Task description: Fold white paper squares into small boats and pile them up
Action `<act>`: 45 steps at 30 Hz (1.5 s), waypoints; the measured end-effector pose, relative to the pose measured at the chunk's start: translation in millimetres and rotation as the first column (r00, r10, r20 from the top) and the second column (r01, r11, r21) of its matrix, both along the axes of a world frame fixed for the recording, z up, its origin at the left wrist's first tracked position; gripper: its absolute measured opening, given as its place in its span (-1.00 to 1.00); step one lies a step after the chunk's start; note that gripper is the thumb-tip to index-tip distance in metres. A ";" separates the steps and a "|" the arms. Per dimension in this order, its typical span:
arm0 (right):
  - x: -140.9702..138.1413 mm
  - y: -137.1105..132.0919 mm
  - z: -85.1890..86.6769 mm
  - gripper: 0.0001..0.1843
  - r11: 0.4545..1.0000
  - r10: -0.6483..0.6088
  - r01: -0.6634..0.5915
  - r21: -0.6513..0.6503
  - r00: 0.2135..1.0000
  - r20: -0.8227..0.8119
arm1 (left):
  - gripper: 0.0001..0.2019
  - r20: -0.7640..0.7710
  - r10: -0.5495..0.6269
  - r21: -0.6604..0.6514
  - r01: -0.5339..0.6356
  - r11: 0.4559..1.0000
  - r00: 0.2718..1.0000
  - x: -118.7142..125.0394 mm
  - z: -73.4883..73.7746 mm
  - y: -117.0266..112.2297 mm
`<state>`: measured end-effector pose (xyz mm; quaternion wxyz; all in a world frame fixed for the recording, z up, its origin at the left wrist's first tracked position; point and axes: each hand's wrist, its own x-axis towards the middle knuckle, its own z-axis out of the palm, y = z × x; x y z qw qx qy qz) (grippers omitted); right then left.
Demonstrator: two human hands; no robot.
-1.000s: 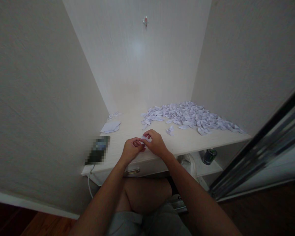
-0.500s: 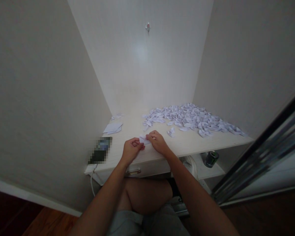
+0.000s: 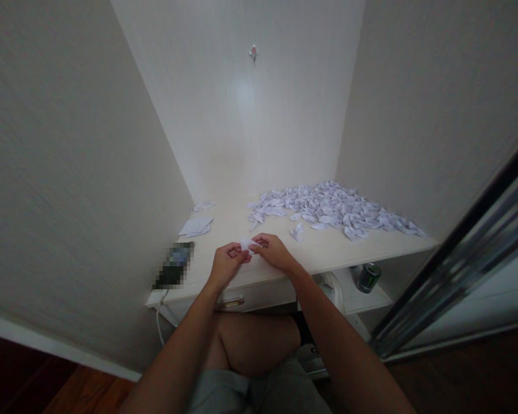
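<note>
Between my two hands is a small piece of white paper [image 3: 247, 244], partly covered by my fingers. My left hand [image 3: 228, 264] pinches its left side, while the thumb and fingers of my right hand [image 3: 273, 250] are closed on its right side. Both hands are just over the front part of the white desk [image 3: 231, 221]. One folded paper piece [image 3: 297, 232] lies by itself to the right of my right hand. Behind it spreads a large heap of folded white paper pieces [image 3: 323, 204].
A small stack of white paper sheets [image 3: 196, 226] lies at the left. Nearer me is a pixelated dark device [image 3: 173, 265] with a white cable [image 3: 159, 316]. A dark can [image 3: 368, 278] stands on the shelf below. Walls enclose the desk on three sides.
My right hand has turned, and its thumb now lies over the near side of the paper instead of the fingers reaching over the top. The view has shifted slightly.
</note>
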<state>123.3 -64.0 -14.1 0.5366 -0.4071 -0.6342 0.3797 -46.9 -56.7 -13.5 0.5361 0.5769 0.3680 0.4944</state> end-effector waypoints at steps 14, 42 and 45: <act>0.3 -1.5 0.9 -0.82 0.999 -0.036 0.035 -0.036 0.999 -0.010 | -0.67 -0.061 0.000 0.040 0.002 0.999 0.998 -0.3 -0.7 1.7; 0.0 0.7 -3.1 -0.82 0.993 -0.109 0.113 -0.021 0.985 0.136 | -0.63 0.054 -0.012 -0.016 0.013 1.000 0.998 1.3 2.5 0.5; 1.1 1.7 -3.9 -0.81 0.993 -0.109 0.114 -0.035 0.985 0.131 | -0.63 0.081 -0.023 -0.051 0.027 0.998 0.996 1.6 4.1 0.4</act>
